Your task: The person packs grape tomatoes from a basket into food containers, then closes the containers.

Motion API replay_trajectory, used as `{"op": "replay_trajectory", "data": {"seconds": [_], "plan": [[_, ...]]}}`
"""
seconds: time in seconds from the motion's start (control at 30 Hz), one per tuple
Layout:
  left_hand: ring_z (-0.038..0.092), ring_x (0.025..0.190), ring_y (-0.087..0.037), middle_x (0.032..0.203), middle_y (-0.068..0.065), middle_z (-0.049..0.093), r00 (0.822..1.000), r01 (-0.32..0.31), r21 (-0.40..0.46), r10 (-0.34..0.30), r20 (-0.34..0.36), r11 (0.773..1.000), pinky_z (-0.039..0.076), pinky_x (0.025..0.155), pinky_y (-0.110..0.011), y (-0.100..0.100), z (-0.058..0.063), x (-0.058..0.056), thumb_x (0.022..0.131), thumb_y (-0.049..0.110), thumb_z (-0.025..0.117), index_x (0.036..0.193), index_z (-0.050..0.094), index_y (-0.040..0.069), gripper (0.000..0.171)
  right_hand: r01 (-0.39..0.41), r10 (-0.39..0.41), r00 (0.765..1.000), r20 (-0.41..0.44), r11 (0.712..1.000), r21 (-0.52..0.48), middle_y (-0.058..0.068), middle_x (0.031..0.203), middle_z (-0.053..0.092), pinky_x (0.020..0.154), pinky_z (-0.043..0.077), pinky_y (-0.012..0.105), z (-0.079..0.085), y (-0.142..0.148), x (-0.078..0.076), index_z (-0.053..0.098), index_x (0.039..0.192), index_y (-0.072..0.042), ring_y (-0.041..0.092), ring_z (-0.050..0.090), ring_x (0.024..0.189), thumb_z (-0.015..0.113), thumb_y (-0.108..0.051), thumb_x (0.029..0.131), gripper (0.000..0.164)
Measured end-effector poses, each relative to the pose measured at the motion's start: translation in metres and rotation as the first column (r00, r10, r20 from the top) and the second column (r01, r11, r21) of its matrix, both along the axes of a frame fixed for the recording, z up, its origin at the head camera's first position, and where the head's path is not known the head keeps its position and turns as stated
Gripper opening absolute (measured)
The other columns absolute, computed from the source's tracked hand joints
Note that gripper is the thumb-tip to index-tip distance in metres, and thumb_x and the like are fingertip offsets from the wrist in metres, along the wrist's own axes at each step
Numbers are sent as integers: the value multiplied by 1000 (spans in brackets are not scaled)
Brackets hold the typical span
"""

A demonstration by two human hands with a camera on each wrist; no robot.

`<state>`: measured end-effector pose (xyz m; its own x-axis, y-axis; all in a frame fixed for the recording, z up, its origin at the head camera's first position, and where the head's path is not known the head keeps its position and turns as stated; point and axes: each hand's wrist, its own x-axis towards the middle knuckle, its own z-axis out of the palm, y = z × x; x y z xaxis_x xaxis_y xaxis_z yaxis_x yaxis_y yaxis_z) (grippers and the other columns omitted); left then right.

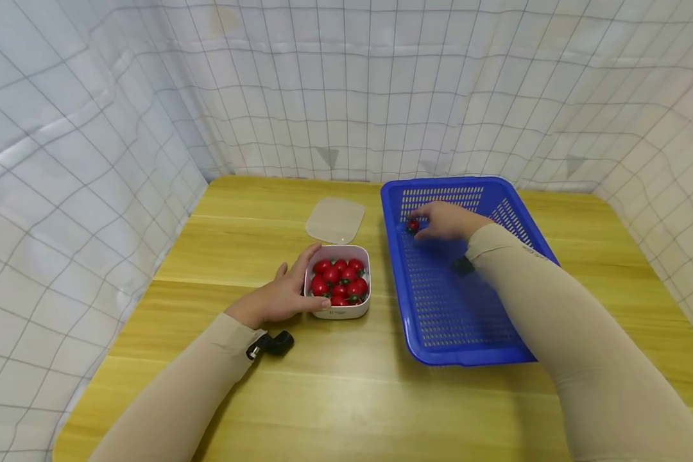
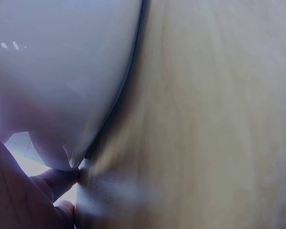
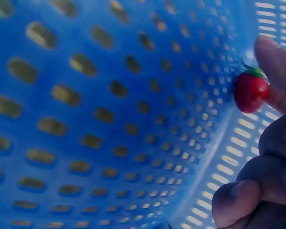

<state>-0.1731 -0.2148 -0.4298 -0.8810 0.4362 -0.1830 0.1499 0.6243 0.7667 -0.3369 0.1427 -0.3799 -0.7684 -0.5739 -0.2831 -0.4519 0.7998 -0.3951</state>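
Observation:
My left hand [image 1: 278, 296] holds a white square plastic box [image 1: 346, 312] on the table, its thumb at the near rim and fingers along the left side. Several red cherry tomatoes [image 1: 339, 277] with green stems lie inside the box. In the left wrist view the box wall [image 2: 62, 62] fills the upper left. Inside a blue perforated basket [image 1: 407, 308], my right hand [image 1: 447, 221] reaches to the far left corner. A single cherry tomato [image 3: 250, 93] is there beside its spread thumb and index finger. The right wrist view shows no clear pinch on it.
A translucent square lid [image 1: 336, 220] lies flat on the wooden table [image 1: 300, 404] behind the white box. The basket's raised blue rim [image 1: 395, 282] stands right of the box. White grid-patterned curtains [image 1: 346, 96] surround the table's back and sides.

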Motion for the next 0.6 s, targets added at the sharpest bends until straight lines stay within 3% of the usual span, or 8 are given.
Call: {"op": "replay_trajectory", "data": {"seconds": [0.17, 0.6], "plan": [[24, 160, -43, 174, -11, 22, 1000, 3, 3, -3, -8, 1000, -17, 127, -63, 1, 1, 1, 91, 48, 77, 169, -3, 24, 114, 13, -13, 1000, -1, 998, 59, 22, 143, 64, 120, 41, 57, -5, 1, 2, 63, 144, -6, 42, 57, 137, 76, -20, 96, 52], [23, 160, -43, 173, -10, 25, 1000, -6, 14, 6, -2, 1000, -18, 126, -63, 2, 3, 1, 89, 47, 78, 169, -1, 25, 114, 44, -44, 999, -31, 999, 3, 13, 120, 74, 103, 50, 50, -5, 0, 5, 72, 135, -9, 28, 64, 107, 79, -18, 95, 42]]}}
